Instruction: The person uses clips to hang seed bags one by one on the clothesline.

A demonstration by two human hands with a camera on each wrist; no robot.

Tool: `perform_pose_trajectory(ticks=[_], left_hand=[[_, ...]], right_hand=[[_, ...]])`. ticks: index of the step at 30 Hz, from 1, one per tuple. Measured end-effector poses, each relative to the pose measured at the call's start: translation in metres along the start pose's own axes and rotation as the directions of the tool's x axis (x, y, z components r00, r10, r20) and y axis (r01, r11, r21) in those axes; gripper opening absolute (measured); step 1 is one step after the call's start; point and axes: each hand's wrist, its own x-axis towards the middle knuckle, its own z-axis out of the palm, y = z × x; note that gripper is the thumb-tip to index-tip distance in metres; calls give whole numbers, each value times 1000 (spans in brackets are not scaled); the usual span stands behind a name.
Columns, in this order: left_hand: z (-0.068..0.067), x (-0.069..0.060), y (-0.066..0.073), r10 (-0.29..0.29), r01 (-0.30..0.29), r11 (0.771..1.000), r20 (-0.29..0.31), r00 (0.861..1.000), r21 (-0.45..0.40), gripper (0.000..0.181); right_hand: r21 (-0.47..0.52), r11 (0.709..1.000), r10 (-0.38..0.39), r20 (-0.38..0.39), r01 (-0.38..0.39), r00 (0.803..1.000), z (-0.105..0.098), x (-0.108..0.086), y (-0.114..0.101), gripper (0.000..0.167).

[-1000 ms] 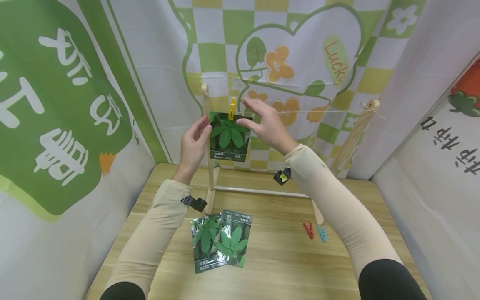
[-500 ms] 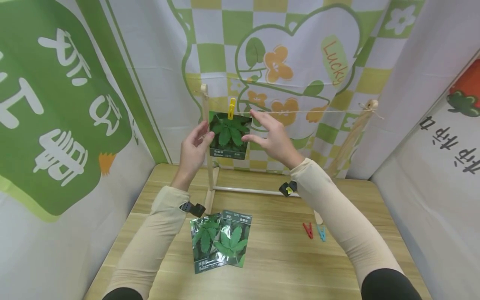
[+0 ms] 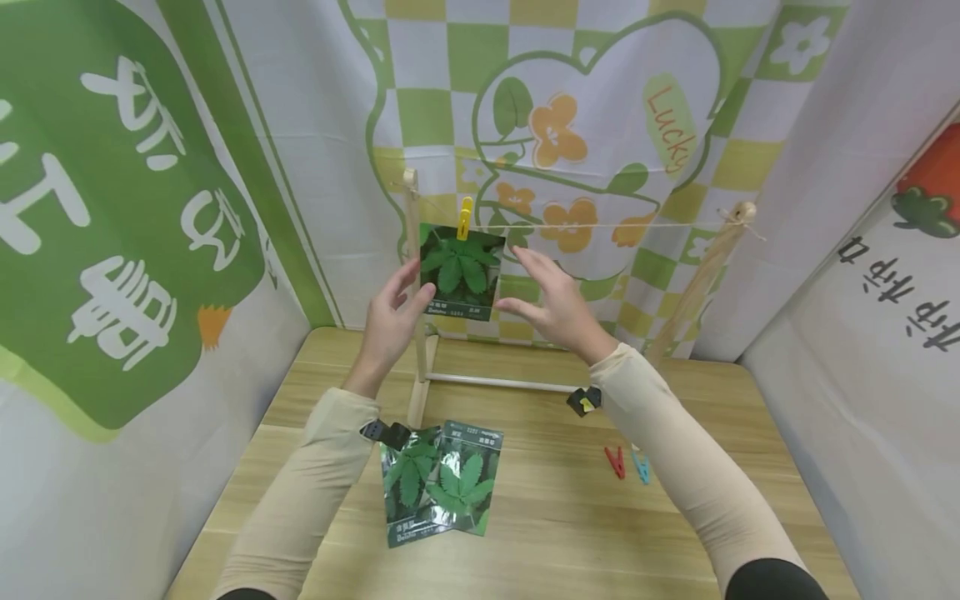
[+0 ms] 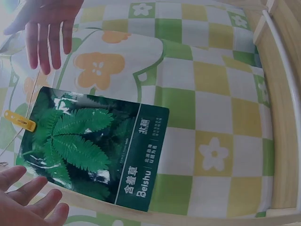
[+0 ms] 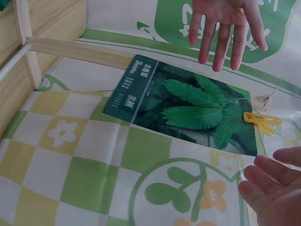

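Note:
A glossy green seed packet [image 3: 459,271] with a leaf picture hangs from a thin string [image 3: 570,225]. A yellow clothespin [image 3: 465,218] clips its top edge to the string. My left hand [image 3: 390,321] is beside the packet's left edge, fingers extended and relaxed; the left wrist view shows these fingers [image 4: 44,202] apart from it. Off the right edge, my right hand [image 3: 558,304] has its thumb and fingers spread with nothing between them. In the right wrist view the packet [image 5: 188,106] hangs between both hands.
A wooden frame with a left post [image 3: 414,275] and right post [image 3: 693,283] carries the string; a white rod [image 3: 510,382] joins its base. Two overlapping seed packets [image 3: 461,483] lie on the table [image 3: 570,533]. A red clothespin [image 3: 615,462] and a blue clothespin [image 3: 641,467] lie at right.
My right hand has drawn away from near the yellow clothespin, rightward and down. The left hand has dropped slightly, away from the packet's edge. The packet stays hanging in place.

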Motion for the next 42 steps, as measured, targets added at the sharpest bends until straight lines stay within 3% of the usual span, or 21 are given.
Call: perform_pose_trajectory(ticks=[5, 13, 20, 32, 42], left_hand=[[1, -4, -14, 6, -6, 1000, 8, 1000, 23, 58], [0, -15, -24, -2, 2, 999, -15, 1000, 52, 60], [-1, -24, -35, -42, 43, 997, -15, 999, 70, 61], [1, -40, -52, -98, 98, 990, -4, 995, 105, 64], [1, -44, -60, -109, 109, 987, -11, 994, 118, 65]], right_hand=[[16, 1000, 21, -1, -21, 1000, 3, -12, 10, 106], [2, 999, 48, -1, -48, 999, 8, -30, 19, 97], [-11, 998, 60, -15, -60, 998, 10, -42, 25, 83], [-10, 995, 99, -40, -99, 994, 14, -62, 39, 80], [-28, 990, 137, -26, -138, 990, 12, -73, 50, 80]])
